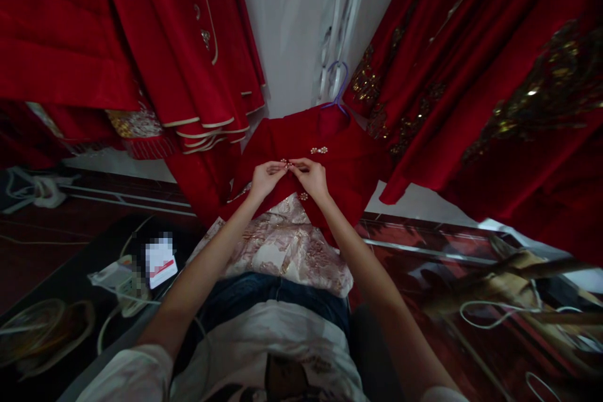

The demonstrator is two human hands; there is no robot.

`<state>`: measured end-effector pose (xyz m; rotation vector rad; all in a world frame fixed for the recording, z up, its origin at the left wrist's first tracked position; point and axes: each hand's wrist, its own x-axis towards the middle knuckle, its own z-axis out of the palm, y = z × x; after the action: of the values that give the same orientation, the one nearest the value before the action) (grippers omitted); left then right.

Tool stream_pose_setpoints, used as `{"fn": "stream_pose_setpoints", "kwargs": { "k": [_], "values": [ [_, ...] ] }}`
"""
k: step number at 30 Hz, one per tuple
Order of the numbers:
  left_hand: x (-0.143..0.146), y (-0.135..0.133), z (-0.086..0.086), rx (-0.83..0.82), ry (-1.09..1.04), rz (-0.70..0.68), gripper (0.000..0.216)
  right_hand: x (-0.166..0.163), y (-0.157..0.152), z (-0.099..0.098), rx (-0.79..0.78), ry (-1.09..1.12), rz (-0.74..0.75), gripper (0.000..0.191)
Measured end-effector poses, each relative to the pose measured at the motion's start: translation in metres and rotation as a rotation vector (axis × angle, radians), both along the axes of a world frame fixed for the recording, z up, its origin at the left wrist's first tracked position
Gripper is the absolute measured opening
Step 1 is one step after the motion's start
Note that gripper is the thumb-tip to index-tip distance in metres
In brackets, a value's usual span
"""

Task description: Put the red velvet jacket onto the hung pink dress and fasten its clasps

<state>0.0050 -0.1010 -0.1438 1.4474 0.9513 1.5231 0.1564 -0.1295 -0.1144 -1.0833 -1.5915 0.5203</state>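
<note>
My left hand and my right hand meet over a red jacket, their fingertips pinched together. Between them is a small beaded clasp, mostly hidden by the fingers. A matching flower-shaped clasp lies fastened on the cloth above my right hand, and another flower clasp sits below it. A purple hanger pokes out of the jacket's neck. Under the jacket's lower edge, pale brocade fabric covers my lap.
Red garments with gold trim hang at left, and sequined red garments hang at right. On the dark surface at left are a white card, a cord and a plastic container. Blurred wooden pieces stand at right.
</note>
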Motion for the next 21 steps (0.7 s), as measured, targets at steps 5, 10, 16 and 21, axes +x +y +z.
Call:
{"fn": "stream_pose_setpoints", "kwargs": {
  "k": [5, 10, 16, 21],
  "values": [
    [-0.014, -0.004, 0.003, 0.018, 0.056, -0.052, 0.032, -0.009, -0.007, -0.003, 0.034, 0.050, -0.021, 0.015],
    [-0.029, -0.003, 0.006, 0.116, 0.208, -0.132, 0.024, -0.020, -0.012, -0.011, 0.043, 0.068, -0.064, 0.018],
    [-0.058, -0.002, 0.011, 0.218, 0.514, -0.168, 0.020, -0.014, -0.029, -0.019, -0.043, 0.017, 0.042, 0.036],
    [-0.092, -0.012, 0.004, 0.158, 0.813, -0.228, 0.025, 0.010, -0.055, -0.013, -0.095, -0.121, 0.054, 0.022]
  ]
}}
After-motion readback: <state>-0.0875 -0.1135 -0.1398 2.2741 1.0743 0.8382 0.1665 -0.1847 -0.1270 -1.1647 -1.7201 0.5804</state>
